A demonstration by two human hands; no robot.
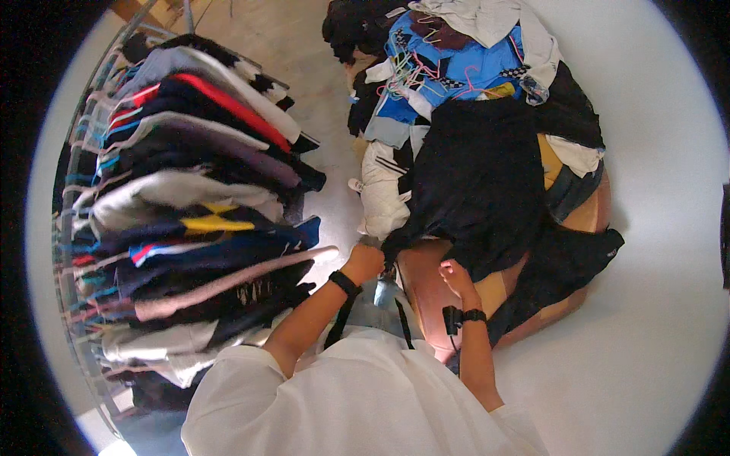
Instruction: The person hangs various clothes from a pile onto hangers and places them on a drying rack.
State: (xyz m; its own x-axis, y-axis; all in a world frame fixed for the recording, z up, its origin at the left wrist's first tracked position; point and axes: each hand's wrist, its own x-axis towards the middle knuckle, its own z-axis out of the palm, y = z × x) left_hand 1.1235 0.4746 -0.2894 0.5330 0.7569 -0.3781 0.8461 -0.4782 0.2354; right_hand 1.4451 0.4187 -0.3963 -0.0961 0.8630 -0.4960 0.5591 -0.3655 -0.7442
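A black garment (479,176) lies spread face-down or face-up, I cannot tell which, over a tan and brown padded seat (425,273). My left hand (368,264) is closed at its lower left corner, gripping the black cloth there. Close to the garment's lower edge is my right hand (458,278), its fingers curled; whether cloth is pinched between them is not clear. Each wrist wears a black band. A cream garment with dark stripes (385,194) lies just beyond my left hand.
On my left, a metal rack (71,228) holds many clothes on hangers, including a pink garment (228,285). Farther along the seat, loose hangers (408,74) lie on a blue garment (479,62). Another black garment (564,265) drapes at right, near the white wall (656,199).
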